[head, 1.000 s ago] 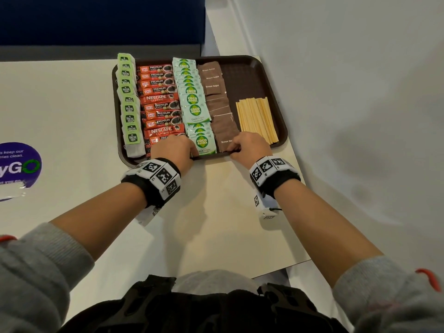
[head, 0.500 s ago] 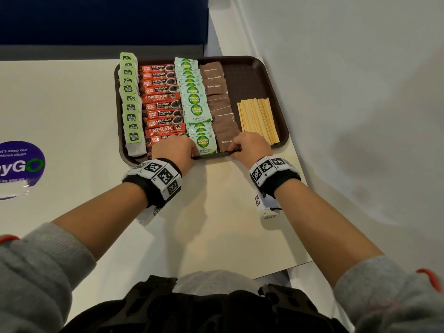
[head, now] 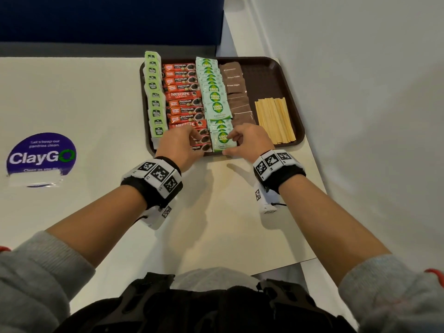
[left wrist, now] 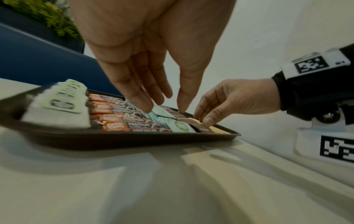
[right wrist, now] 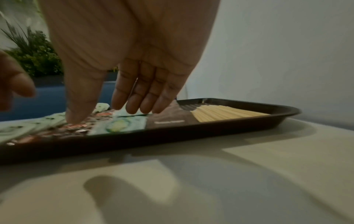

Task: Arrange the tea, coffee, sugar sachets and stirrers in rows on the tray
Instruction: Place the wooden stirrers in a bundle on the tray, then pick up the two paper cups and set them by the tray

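Observation:
A brown tray (head: 276, 75) holds rows of green tea bags (head: 155, 97), red coffee sachets (head: 183, 102), pale green coco sugar sachets (head: 213, 97), brown sugar sachets (head: 236, 92) and wooden stirrers (head: 274, 121). My left hand (head: 195, 141) hovers over the nearest coffee sachets. In the left wrist view its fingers (left wrist: 145, 104) point straight down and hold nothing. My right hand (head: 229, 144) reaches over the nearest brown sugar sachets. Its fingertips touch the right edge of the front coco sachet (head: 222, 140). The right wrist view shows its fingers (right wrist: 134, 106) loosely extended above the sachets.
The tray sits at the far right of a cream table (head: 216, 224), close to a white wall (head: 360, 92). A purple ClayGo sticker (head: 40, 157) lies on the table at the left. A blue panel (head: 108, 18) stands behind the tray.
Both hands were curled at the tray's near rim. They have moved forward over the nearest sachets with their fingers loosened.

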Demonstrator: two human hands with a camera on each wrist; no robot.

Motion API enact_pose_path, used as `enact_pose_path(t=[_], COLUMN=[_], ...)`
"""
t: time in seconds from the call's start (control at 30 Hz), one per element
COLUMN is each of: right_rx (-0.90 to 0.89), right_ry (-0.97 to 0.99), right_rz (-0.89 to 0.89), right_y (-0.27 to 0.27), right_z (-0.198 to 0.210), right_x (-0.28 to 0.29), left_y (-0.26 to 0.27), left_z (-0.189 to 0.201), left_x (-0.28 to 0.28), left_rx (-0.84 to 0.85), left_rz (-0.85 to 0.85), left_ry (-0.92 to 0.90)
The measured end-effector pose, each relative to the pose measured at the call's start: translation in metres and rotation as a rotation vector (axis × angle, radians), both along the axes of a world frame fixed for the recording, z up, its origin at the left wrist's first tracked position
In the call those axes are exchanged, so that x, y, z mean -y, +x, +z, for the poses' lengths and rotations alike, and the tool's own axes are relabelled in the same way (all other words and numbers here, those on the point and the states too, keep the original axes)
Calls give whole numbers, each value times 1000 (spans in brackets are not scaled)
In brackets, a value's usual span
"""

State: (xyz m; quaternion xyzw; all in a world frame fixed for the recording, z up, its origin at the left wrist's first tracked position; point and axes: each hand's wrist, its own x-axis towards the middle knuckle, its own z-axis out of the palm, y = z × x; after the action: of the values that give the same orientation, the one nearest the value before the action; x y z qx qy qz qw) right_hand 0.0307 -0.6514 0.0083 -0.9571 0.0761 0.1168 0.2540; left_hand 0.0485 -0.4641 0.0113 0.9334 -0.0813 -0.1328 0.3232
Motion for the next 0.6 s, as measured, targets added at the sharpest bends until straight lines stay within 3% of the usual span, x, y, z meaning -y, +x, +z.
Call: enact_pose_path(t=[0.3, 0.6], right_rx=[87, 74], right_ry=[53, 162], right_rz=[138, 181], right_y=[20, 40], right_z=[12, 14], right_x=[-138, -357], left_y=[-5, -6], left_z=[13, 34], left_x=[-126, -339], left_rx=[57, 67], left_rz=[141, 117], left_ry=[-107, 69])
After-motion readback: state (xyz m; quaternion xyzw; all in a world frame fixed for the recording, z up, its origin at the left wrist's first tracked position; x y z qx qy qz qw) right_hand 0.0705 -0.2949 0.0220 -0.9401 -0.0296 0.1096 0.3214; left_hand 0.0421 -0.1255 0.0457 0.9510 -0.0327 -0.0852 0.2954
